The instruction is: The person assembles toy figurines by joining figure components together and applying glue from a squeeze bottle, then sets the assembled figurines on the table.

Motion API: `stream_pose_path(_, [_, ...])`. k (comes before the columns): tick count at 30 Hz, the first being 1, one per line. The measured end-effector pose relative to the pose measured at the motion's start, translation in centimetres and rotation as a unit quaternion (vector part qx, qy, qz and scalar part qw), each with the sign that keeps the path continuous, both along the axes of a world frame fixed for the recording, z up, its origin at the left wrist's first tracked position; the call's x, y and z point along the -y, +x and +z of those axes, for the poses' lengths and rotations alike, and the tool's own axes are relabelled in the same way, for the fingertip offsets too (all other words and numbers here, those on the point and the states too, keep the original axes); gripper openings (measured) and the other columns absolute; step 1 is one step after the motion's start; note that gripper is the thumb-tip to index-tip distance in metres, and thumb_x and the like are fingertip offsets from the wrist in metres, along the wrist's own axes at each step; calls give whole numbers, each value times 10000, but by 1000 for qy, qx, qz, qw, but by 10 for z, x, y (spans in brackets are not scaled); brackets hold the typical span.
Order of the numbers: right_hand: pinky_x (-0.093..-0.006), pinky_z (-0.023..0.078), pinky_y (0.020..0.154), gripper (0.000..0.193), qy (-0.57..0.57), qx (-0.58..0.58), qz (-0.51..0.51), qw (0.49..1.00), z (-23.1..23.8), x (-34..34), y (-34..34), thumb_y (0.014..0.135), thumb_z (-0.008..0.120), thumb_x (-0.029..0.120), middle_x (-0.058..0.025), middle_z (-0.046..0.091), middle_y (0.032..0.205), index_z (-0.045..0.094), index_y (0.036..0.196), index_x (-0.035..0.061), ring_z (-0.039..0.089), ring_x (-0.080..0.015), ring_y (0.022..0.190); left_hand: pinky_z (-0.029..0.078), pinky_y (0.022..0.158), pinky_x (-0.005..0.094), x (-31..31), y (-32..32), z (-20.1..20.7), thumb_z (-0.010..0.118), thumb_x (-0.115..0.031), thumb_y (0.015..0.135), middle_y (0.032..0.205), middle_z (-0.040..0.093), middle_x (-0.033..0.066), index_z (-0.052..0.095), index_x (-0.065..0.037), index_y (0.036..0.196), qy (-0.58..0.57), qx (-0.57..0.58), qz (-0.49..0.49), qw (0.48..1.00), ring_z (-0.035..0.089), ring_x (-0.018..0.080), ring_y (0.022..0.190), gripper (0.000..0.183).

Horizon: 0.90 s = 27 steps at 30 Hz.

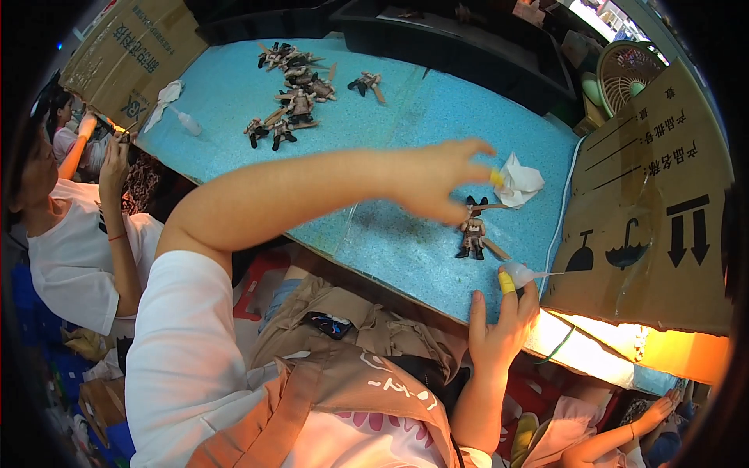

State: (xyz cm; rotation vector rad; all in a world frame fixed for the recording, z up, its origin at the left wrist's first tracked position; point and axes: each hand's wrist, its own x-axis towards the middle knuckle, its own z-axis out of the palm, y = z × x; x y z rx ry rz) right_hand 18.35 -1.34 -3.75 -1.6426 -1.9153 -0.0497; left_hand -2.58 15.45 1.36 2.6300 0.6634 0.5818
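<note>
1. Head view, left hand: the left hand [445, 183] is hovering over the right-hand part of the blue table [468, 105], blurred. Its fingers are spreading apart, and one is wearing a yellow finger cover [496, 178]. Whether the thumb is touching the figurine below cannot be told.
2. Head view, figurine: the small brown-and-black figurine [473, 229] is lying on the table near its near edge, toward the right edge, with a flat brown strip [496, 249] jutting out beside its legs.
3. Head view, right hand: the right hand [503, 324] is curling its fingers around a translucent squeeze bottle [518, 273] at the near edge, close to the right corner. The thin nozzle is pointing right.
4. Head view, surroundings: a crumpled white tissue [519, 181] is lying near the right edge. A group of similar figurines [300, 93] is lying toward the far edge, left of the middle. A second bottle [189, 122] is resting near the left edge. A cardboard box [655, 203] is standing along the right edge.
</note>
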Motion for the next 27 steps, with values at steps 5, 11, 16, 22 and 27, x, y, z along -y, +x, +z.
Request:
stream_pose_path(5, [-453,333,918,441,-3,4,-5,1000,0,2,-4,735,667,226,-214,477,1187,578,1118,26,444,-374,1086,381,944,399,8,-1,-8,662,-257,751,1265,413,187,492,-66,1205,-118,-59,67,989,428,359,1154,521])
stream_pose_path(11, [-450,400,828,231,54,-41,-29,997,-10,4,-4,745,667,88,-240,489,1104,558,933,11,495,-393,992,442,784,391,22,-2,-7,725,-297,707,994,579,147,548,-61,1119,-122,-40,-20,992,555,323,940,506])
stream_pose_path(16, [-399,477,780,185,103,-240,1,965,-25,15,8,814,553,-9,-276,464,1126,487,986,-9,552,-336,919,443,614,263,52,-1,-9,715,-303,765,855,613,49,552,-51,1031,-426,176,121,879,566,134,719,401])
stream_pose_path(22, [-312,452,681,482,22,-714,87,694,23,40,-4,805,597,115,-173,532,1084,387,1228,16,550,-194,783,432,604,227,109,18,1,637,-205,846,886,623,64,500,-17,1134,-688,318,95,646,537,82,716,371])
stream_pose_path(27, [-261,318,523,460,13,-768,99,633,36,46,-13,878,520,344,-20,443,718,397,1194,32,417,-112,551,452,690,286,137,35,-6,609,-185,861,999,590,107,482,13,1175,-718,428,14,550,556,156,863,392])
